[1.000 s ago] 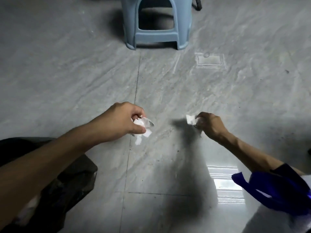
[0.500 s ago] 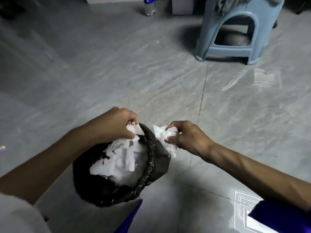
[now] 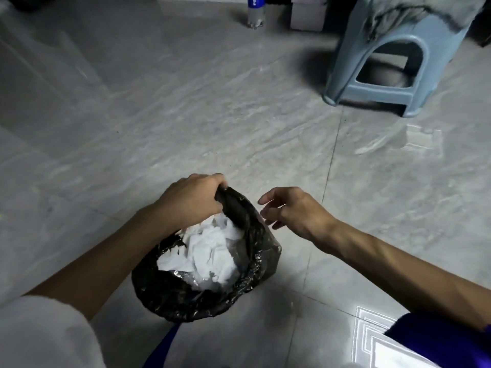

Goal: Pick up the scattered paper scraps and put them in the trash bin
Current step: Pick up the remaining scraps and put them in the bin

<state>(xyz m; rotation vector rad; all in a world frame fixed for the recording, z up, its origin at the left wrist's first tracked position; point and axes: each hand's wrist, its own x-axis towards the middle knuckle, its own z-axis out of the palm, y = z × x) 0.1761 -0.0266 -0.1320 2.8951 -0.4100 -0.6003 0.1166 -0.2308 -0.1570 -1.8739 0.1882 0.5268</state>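
Half a second ago both hands pinched white scraps at the bag's rim; now those scraps are gone from the fingers. Nearest, the black crinkled plastic trash bag (image 3: 170, 296) sits on the grey marble-patterned floor tiles (image 3: 132, 128), heaped with white torn paper scraps (image 3: 210, 251). The left hand (image 3: 190, 199) is closed on the bag's far rim; the right hand (image 3: 291, 209) hovers just beside it, fingers loosely spread and empty. Holding the rim up and wide should stop pieces spilling. Farther off stand a pale blue plastic stool (image 3: 345, 83) and a clear bottle with a blue label (image 3: 256, 11).
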